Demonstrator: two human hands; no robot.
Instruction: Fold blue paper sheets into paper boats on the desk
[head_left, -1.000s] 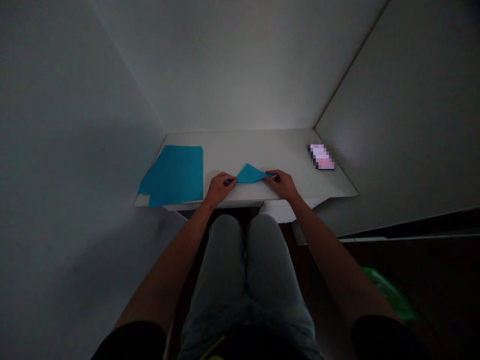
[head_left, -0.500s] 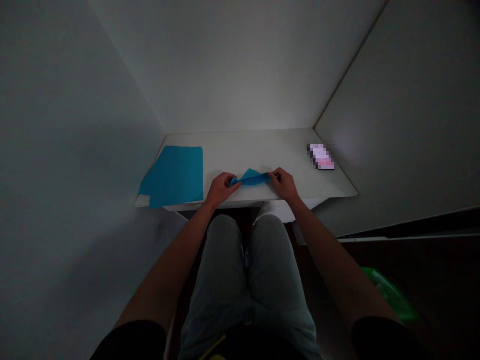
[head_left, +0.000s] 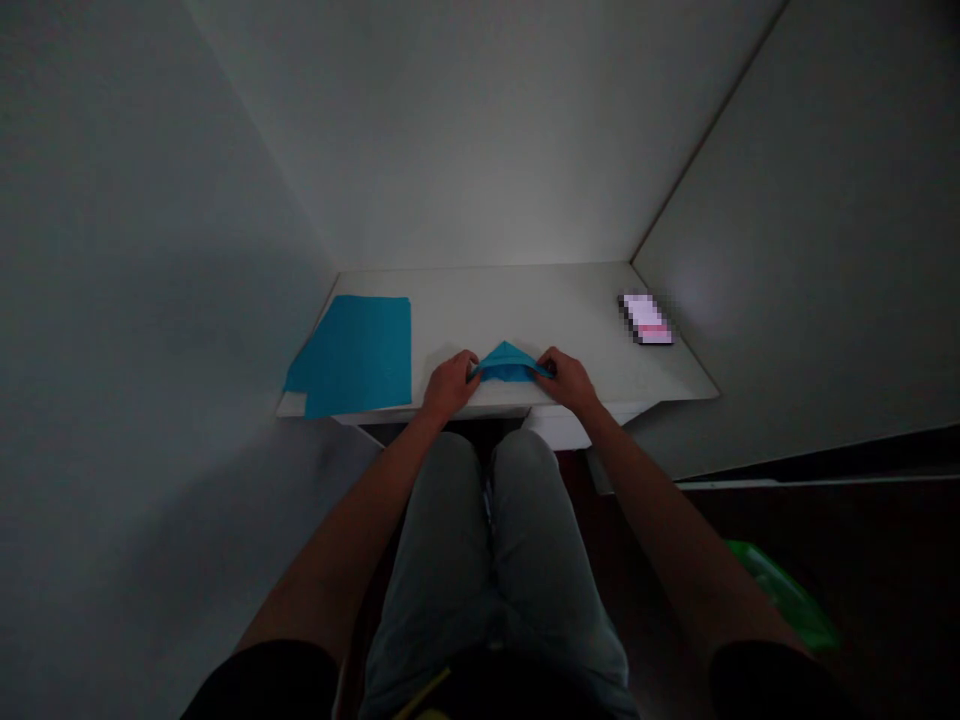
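Note:
A small folded piece of blue paper (head_left: 507, 364), roughly triangular, lies on the white desk (head_left: 525, 300) near its front edge. My left hand (head_left: 451, 386) pinches its left corner, and my right hand (head_left: 567, 381) pinches its right corner. The paper's peak points away from me. A larger flat sheet of blue paper (head_left: 355, 355) lies to the left of my left hand, not touching it, with one corner folded or cut away at the lower left.
A phone (head_left: 646, 319), blurred out, lies at the desk's right back corner. White walls close in the desk at the back and both sides. My knees sit below the front edge. A green plastic bag (head_left: 780, 592) lies on the dark floor at right.
The small blue paper has gone from a flattened band back to a raised triangle. My hands have moved slightly closer together, and the view has shifted a little.

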